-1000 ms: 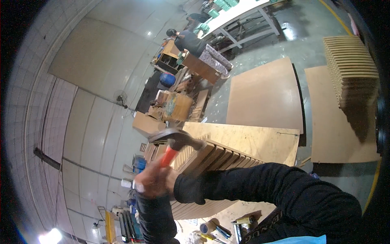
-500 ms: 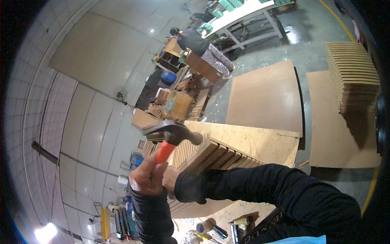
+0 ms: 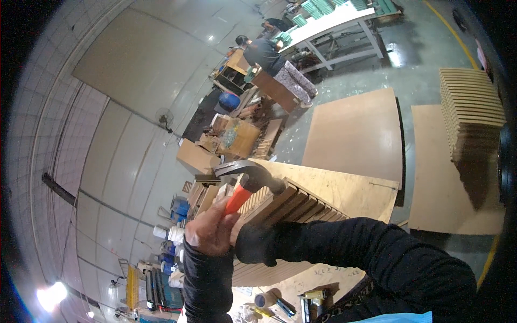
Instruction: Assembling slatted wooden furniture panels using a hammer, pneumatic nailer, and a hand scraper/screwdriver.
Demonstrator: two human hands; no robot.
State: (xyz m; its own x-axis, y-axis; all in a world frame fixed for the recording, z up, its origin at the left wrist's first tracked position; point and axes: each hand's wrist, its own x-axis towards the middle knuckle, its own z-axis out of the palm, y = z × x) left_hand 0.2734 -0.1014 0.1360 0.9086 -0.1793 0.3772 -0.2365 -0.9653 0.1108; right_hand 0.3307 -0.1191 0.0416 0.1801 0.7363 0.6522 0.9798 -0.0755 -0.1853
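Observation:
My left hand (image 3: 207,232) is closed round the orange handle of a claw hammer (image 3: 258,175). The hammer's dark head is raised at the far left corner of a stack of wooden strips (image 3: 304,207), its striking face close to or against the end piece; I cannot tell which. My right forearm crosses over the stack from the right. At its end my right hand (image 3: 235,230) shows only in part, beside the stack's left side and behind my left hand, so its fingers are hidden.
The stack stands on a pale wooden worktop (image 3: 350,185). Near me lie a nail gun (image 3: 313,302), a tape roll (image 3: 264,300) and screwdrivers. Large flat boards (image 3: 353,134) lie beyond, with piled strips (image 3: 471,107) at right. Another person (image 3: 269,59) works at a far table.
My left hand has brought the hammer rightward, nearer to the end of the wooden stack. The whole view has also shifted slightly. My right arm stays across the stack.

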